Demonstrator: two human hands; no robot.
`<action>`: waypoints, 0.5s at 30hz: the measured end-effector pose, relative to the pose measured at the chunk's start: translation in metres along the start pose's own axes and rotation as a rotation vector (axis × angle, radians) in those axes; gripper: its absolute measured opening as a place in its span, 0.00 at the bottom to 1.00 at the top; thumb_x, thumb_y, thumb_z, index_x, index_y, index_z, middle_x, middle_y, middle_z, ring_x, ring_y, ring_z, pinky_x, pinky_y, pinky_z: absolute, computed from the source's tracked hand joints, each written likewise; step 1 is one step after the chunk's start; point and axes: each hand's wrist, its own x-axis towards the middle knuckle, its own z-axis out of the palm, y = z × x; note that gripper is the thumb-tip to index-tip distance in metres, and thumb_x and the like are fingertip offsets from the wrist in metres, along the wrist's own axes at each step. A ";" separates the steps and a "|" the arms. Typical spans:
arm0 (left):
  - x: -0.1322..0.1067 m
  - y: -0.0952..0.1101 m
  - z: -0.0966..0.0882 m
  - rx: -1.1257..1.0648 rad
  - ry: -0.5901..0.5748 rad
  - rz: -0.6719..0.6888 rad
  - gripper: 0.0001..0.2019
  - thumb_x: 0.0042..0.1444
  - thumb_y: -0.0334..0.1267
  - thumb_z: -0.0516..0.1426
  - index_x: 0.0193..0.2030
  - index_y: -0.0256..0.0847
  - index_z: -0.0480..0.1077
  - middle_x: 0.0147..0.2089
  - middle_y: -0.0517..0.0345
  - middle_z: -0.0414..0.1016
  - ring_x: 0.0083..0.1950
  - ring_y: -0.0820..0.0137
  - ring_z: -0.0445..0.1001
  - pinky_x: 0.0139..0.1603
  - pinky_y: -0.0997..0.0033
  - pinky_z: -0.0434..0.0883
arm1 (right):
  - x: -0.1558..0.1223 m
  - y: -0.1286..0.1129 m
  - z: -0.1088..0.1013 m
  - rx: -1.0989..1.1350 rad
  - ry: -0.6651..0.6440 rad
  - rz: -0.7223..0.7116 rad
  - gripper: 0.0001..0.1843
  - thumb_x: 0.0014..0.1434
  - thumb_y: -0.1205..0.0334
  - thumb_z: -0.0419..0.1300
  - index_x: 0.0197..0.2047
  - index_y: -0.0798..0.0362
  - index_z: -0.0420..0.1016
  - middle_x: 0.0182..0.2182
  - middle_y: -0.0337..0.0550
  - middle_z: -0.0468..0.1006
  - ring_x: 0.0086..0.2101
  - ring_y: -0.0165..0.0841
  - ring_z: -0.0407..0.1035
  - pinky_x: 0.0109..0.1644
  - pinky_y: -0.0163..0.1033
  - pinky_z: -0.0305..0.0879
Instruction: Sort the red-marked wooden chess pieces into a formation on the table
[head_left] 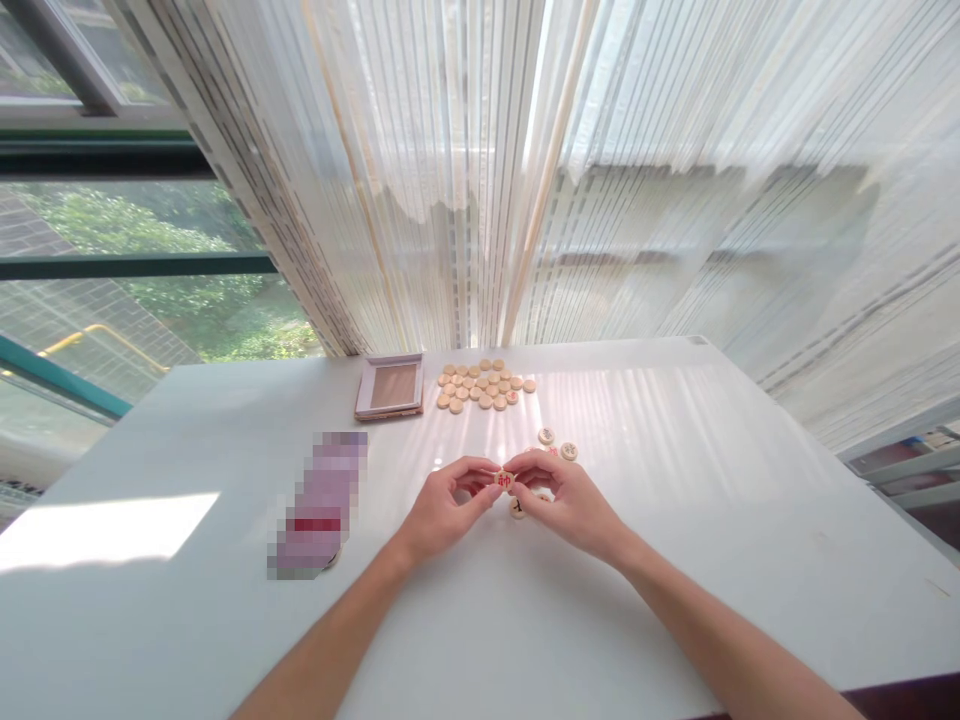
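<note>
Between the fingertips of my left hand [454, 505] and my right hand [559, 500] is a round wooden Chinese chess piece [504, 481] with a red character. Both hands pinch it from opposite sides. Just below it, a piece with a black mark [517, 508] lies on the table, and another is partly hidden under my right hand. Beyond the right hand lie two pieces with dark characters, one farther back [546, 436] and one to its right [569, 452]. Red-marked pieces by them are partly covered by my fingers.
A cluster of several chess pieces [480, 385] spreads over the far side of the white table [637, 620]. Left of it is a shallow open box [390, 388]. A blurred purple item [322, 505] lies at the left. A curtain [480, 200] hangs behind the table.
</note>
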 end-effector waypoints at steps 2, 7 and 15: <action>0.000 0.001 0.000 -0.001 -0.002 -0.004 0.13 0.59 0.43 0.63 0.48 0.41 0.74 0.45 0.52 0.82 0.47 0.63 0.80 0.51 0.64 0.76 | 0.000 0.000 0.000 -0.041 0.002 -0.020 0.10 0.63 0.60 0.61 0.47 0.51 0.76 0.39 0.44 0.81 0.36 0.34 0.77 0.37 0.38 0.78; -0.001 0.001 -0.002 -0.011 -0.023 -0.016 0.14 0.60 0.44 0.62 0.50 0.41 0.73 0.44 0.51 0.82 0.46 0.63 0.80 0.48 0.65 0.75 | 0.000 0.001 0.000 -0.130 0.004 -0.082 0.11 0.63 0.62 0.60 0.48 0.50 0.77 0.38 0.44 0.80 0.35 0.33 0.76 0.33 0.36 0.74; 0.002 -0.005 -0.005 -0.043 -0.045 -0.030 0.14 0.62 0.47 0.60 0.48 0.40 0.72 0.35 0.54 0.80 0.37 0.67 0.78 0.42 0.67 0.73 | -0.002 0.010 0.001 -0.222 0.012 -0.151 0.13 0.66 0.59 0.59 0.52 0.48 0.76 0.37 0.45 0.80 0.36 0.34 0.75 0.26 0.33 0.69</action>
